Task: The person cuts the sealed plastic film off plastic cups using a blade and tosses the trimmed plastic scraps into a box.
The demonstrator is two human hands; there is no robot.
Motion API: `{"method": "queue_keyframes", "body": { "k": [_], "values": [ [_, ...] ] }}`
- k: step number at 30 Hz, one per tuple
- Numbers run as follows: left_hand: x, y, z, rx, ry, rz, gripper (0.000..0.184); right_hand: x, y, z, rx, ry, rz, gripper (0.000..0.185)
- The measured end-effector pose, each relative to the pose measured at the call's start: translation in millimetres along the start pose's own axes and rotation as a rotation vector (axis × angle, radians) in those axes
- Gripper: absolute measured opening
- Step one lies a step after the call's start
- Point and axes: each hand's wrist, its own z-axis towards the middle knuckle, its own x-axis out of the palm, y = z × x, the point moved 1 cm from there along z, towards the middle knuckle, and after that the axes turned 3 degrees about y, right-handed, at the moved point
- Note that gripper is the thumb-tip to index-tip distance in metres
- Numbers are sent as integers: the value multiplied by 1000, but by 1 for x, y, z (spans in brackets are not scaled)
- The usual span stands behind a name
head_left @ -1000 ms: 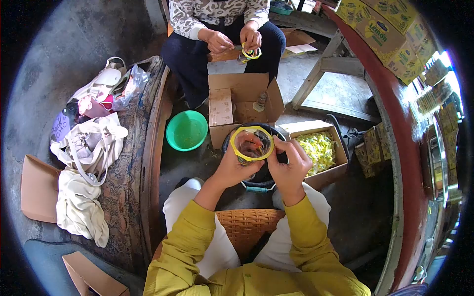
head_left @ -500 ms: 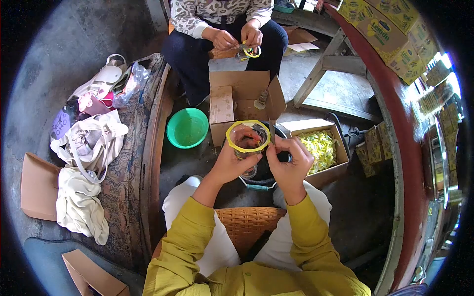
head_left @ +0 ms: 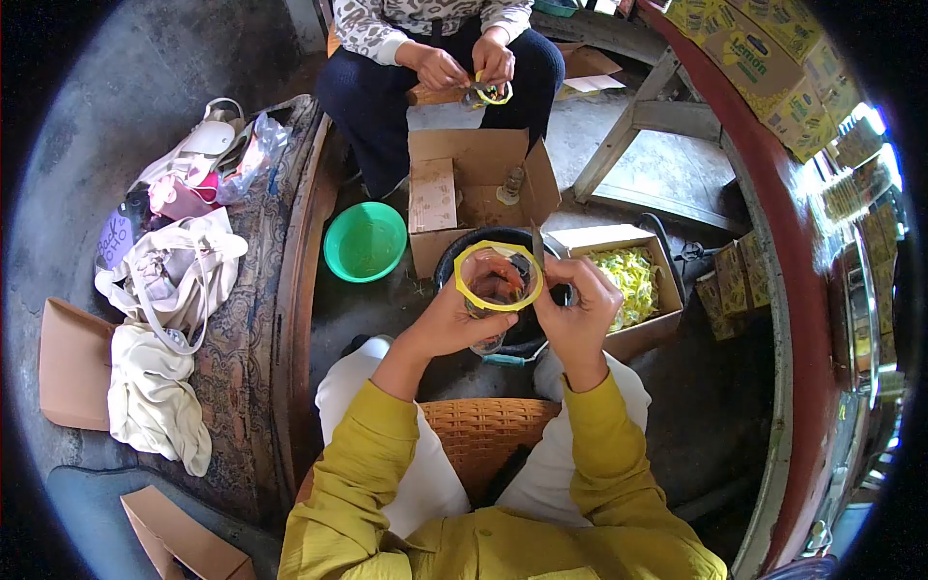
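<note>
My left hand (head_left: 447, 324) is wrapped around a clear cup (head_left: 498, 275) with a yellow, many-sided rim. Its mouth faces up towards me, and the fingers show through the wall. Pinched in my right hand (head_left: 580, 302) is a knife (head_left: 537, 244), its thin dark blade pointing up beside the right side of the rim. Whether the blade touches the rim I cannot tell. Beneath both hands stands a black bucket (head_left: 447, 263) with a light-green handle grip, partly hidden by the cup.
Yellow strips (head_left: 623, 285) fill a cardboard box (head_left: 650, 333) at right. Ahead are an open cardboard box (head_left: 474, 155) holding a small glass and a green basin (head_left: 365, 242). Opposite, a co-worker's hands (head_left: 464, 68) work on a similar yellow-rimmed cup. Bags (head_left: 179, 271) lie on the left bench.
The cup has shifted slightly right and its mouth shows more fully. My right hand has moved a little right and down, with more blade showing above the rim.
</note>
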Motion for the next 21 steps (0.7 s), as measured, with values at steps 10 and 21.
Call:
{"method": "queue_keyframes", "body": {
  "k": [10, 21],
  "values": [
    [-11, -2, -8, -258, 116, -209, 62, -6, -4, 4, 1, 132, 77, 14],
    [-13, -5, 4, 11, -66, -92, 68, -1, -5, 2, -20, 38, -9, 13]
  ]
}}
